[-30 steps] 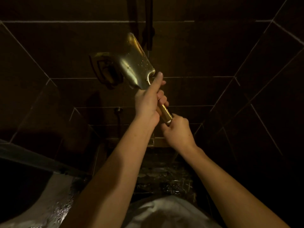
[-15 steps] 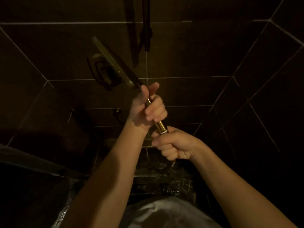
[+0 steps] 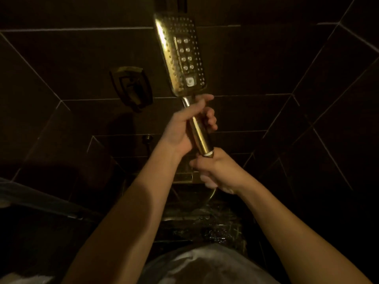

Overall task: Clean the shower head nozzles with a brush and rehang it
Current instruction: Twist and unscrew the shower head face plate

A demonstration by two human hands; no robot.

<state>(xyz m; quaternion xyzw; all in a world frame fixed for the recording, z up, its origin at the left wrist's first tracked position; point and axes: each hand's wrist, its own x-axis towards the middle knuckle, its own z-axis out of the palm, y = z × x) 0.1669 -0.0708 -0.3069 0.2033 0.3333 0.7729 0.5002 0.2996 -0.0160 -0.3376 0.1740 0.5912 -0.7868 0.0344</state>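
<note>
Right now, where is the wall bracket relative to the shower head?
In the head view the wall bracket sits on the dark tiles, left of the shower head and above the left hand.

Walls (image 3: pixel 256 64): large dark brown tiles, thin pale grout lines, meeting in a corner. Wall bracket (image 3: pixel 131 87): brass-toned, mounted on tile. Small wall fitting (image 3: pixel 147 138): round, metallic. Floor (image 3: pixel 205 228): dark, wet, glinting. Light: dim, warm, yellowish.
</note>
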